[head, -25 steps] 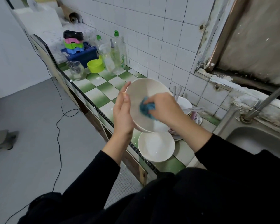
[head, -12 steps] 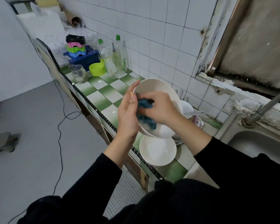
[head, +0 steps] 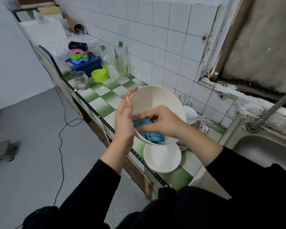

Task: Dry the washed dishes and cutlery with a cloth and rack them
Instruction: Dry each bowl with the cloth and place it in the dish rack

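A green-and-white checked tile counter (head: pixel 106 96) is running along a white-tiled wall, with a steel sink (head: pixel 262 151) at its near end. Over the counter's front edge a person is holding a large white bowl (head: pixel 155 100) tipped on its side, its mouth facing them. The left hand (head: pixel 124 123) is lying flat against the bowl's outer wall, fingers straight, bracing it rather than clasping it. The right hand (head: pixel 165 121) is bunching a blue cloth (head: pixel 153 136) in curled fingers and pressing it into the lower inside of the bowl. Just below, a smaller white dish (head: pixel 162 157) is sitting on the counter. Behind it, a pile of washed dishes (head: pixel 190 111) is waiting with cutlery (head: pixel 200 117) laid across it.

The bowl is looking stiff, smooth and breakable (ceramic or melamine cannot be told from here), and any water left on it is likely making it slippery. With only a flat palm bracing it, it is depending on the cloth hand's counter-pressure. A slip would probably send it onto the dish below or over the edge to the floor. A surer hold is probably the rim, thumb inside and fingers outside, with cloth between skin and glaze. The cloth itself is soft and limp, folding readily to the curve.
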Demonstrator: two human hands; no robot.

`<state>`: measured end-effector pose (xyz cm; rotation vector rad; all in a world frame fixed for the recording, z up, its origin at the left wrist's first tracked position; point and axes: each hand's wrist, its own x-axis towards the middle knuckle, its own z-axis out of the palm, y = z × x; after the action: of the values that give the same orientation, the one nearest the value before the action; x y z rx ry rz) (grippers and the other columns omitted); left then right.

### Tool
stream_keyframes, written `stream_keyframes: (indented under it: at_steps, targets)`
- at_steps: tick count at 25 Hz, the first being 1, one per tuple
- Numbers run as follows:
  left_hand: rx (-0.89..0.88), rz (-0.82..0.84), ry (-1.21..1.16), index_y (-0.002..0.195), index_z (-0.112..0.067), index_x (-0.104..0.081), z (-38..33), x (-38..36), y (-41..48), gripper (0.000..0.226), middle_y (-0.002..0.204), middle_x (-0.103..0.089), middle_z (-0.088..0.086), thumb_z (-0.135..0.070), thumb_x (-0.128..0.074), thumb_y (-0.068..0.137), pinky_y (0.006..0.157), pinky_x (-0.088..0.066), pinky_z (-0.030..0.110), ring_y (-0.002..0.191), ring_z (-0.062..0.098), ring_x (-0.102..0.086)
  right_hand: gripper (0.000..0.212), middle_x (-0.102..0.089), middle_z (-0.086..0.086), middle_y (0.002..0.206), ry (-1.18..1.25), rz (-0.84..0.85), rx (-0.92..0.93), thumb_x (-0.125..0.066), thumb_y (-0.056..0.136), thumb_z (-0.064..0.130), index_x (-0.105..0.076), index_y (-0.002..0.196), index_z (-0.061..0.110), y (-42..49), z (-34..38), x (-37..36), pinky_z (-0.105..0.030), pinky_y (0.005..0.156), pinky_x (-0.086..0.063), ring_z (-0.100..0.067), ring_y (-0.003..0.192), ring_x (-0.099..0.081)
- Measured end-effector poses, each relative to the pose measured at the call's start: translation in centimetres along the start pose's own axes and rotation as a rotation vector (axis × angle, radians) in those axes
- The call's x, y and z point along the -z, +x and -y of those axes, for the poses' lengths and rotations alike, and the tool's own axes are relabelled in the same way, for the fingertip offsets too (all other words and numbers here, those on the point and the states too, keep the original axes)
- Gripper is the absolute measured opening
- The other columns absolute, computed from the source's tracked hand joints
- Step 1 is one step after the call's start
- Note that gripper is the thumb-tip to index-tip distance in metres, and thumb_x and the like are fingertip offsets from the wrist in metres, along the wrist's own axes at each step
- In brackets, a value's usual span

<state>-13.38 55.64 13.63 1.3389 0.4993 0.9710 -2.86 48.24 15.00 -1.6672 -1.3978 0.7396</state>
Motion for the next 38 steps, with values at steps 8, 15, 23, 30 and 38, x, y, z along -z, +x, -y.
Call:
stream_keyframes:
  at_steps: [8, 15, 23, 30, 38]
  targets:
    - [0.05, 0.051, -0.039, 0.115, -0.036, -0.065, 0.3, 0.4, 0.1, 0.034, 0.123, -0.064, 0.011, -0.045, -0.041, 0.093, 0.101, -0.047, 0.046, 0.116, 0.031, -0.06, 0.034, -0.073, 0.003, 0.109, -0.142, -0.229, -0.044, -0.077, 0.08, 0.018, -0.072, 0.114, 0.024, 0.7, 0.5, 0.4, 0.001, 0.074, -0.035, 0.01, 0.087, -0.055]
    - [0.086, 0.049, -0.098, 0.119, -0.029, -0.061, -0.2, 1.6, 0.2, 0.031, 0.117, -0.066, 0.001, -0.041, -0.043, 0.098, 0.096, -0.05, 0.037, 0.108, 0.02, -0.062, 0.028, -0.071, 0.008, 0.098, -0.559, -0.025, -0.129, -0.077, 0.081, 0.025, -0.074, 0.108, 0.03, 0.7, 1.4, 1.8, -0.016, 0.081, -0.041, -0.005, 0.092, -0.059]
    - [0.14, -0.025, -0.128, 0.114, -0.031, -0.067, -0.5, 3.1, 0.5, 0.04, 0.125, -0.065, 0.007, -0.05, -0.046, 0.086, 0.103, -0.044, 0.05, 0.117, 0.03, -0.059, 0.03, -0.071, 0.004, 0.102, -0.603, 0.415, -0.075, -0.076, 0.079, 0.013, -0.076, 0.101, 0.033, -0.5, 3.0, 1.4, -0.024, 0.083, -0.047, -0.013, 0.095, -0.062]
    - [0.082, 0.055, -0.038, 0.112, -0.03, -0.065, -0.7, 1.7, -1.1, 0.026, 0.107, -0.067, 0.006, -0.037, -0.044, 0.098, 0.082, -0.055, 0.03, 0.096, 0.021, -0.065, 0.034, -0.072, 0.002, 0.107, -0.493, 0.0, -0.067, -0.068, 0.084, 0.014, -0.072, 0.112, 0.033, 1.0, 2.3, -0.6, -0.027, 0.084, -0.048, -0.018, 0.101, -0.063]
    - [0.074, -0.005, -0.08, 0.114, -0.029, -0.064, -0.8, 2.6, -1.1, 0.036, 0.113, -0.068, 0.003, -0.043, -0.045, 0.087, 0.092, -0.05, 0.038, 0.102, 0.02, -0.064, 0.037, -0.057, 0.003, 0.098, -1.092, 0.212, -0.163, -0.061, 0.084, 0.007, -0.073, 0.104, 0.036, 0.5, 3.7, 0.6, -0.03, 0.071, -0.044, -0.026, 0.1, -0.06]
